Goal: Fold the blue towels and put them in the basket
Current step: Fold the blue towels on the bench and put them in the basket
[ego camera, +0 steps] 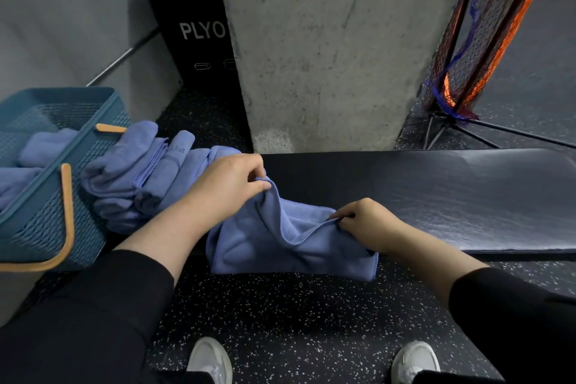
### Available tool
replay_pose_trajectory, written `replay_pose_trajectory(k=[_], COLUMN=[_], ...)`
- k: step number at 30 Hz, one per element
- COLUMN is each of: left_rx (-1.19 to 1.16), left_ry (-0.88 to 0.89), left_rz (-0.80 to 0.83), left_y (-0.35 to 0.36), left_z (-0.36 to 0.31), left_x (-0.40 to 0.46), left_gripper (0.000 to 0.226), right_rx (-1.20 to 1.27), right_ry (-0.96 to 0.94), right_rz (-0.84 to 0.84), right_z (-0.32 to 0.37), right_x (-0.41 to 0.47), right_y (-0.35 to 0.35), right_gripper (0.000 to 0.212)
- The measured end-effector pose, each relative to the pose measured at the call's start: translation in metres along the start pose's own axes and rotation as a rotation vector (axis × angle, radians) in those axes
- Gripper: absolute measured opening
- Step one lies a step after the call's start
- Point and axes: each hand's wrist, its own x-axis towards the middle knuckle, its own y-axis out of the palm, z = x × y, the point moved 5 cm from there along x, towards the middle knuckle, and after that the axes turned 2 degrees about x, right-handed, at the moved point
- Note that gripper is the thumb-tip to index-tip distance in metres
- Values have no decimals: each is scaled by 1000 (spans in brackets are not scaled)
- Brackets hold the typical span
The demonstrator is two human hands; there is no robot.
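A blue towel lies crumpled at the near left end of a black mat, partly hanging over its front edge. My left hand pinches the towel's far hem and lifts it. My right hand pinches the hem on the right side. To the left lies a heap of unfolded blue towels. Beside that heap stands a teal plastic basket with tan handles, and blue towels lie inside it.
A concrete pillar rises straight behind the mat. A black plyo box stands at the back left, and a netted frame stands at the back right. The floor is speckled black rubber, with my white shoes at the bottom.
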Motion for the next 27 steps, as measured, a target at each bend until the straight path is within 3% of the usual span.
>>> replay_pose_trajectory(k=[3, 8, 10, 13, 15, 18, 22, 27], left_rx=[-51, -329, -372, -269, -190, -157, -106, -14], left_ry=[-10, -47, -52, -98, -130, -156, -150, -200], left_rz=[-15, -67, -55, -9, 36, 61, 51, -58], left_y=[-3, -12, -9, 12, 27, 35, 34, 27], left_z=[-5, -21, -25, -21, -16, -11, -11, -5], left_x=[2, 2, 5, 10, 14, 20, 23, 26], left_gripper=[32, 18, 17, 18, 21, 26, 24, 15], right_rx=[126, 585, 670, 478, 273, 66, -44, -11], right_ry=[-4, -139, -136, -16, 54, 48, -14, -123], right_rz=[-79, -470, -456, -346, -373, -374, -185, -396], right_z=[2, 20, 14, -12, -31, -37, -35, -29], right_x=[-3, -27, -28, -15, -8, -5, -4, 29], right_y=[-8, -74, -90, -88, -88, -90, -74, -95], right_gripper=[34, 34, 35, 37, 33, 30, 29, 9])
